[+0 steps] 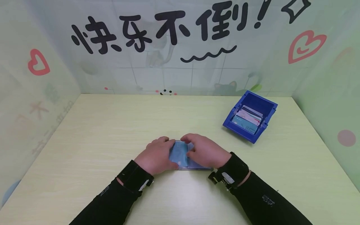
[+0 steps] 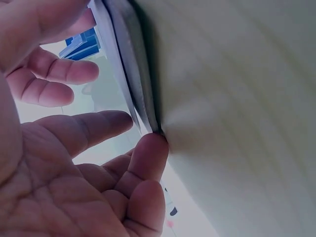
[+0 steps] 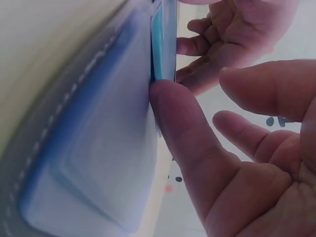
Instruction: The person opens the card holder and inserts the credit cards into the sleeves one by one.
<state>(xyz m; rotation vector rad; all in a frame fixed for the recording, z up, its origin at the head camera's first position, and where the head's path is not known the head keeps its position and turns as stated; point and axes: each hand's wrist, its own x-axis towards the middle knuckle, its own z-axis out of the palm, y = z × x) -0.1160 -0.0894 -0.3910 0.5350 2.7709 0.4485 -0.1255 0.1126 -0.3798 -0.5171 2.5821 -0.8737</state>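
An opened card holder (image 1: 198,165) with clear sleeves lies flat on the table between the hands; its stitched grey edge shows in the right wrist view. A light-blue card (image 1: 179,153) is on its left half. My left hand (image 1: 157,156) holds the left side of the holder, thumb at the near corner and fingers at the far edge. In the left wrist view, its fingertips touch the holder's edge (image 2: 133,64). My right hand (image 1: 208,151) is over the right half, one digit (image 3: 173,103) touching beside the blue card's edge, its other fingers apart and holding nothing.
A blue plastic box (image 1: 257,103) stands tilted at the back right of the table (image 1: 126,118), with several cards (image 1: 247,118) in it. A printed backdrop (image 1: 168,75) rises behind the table and along both sides.
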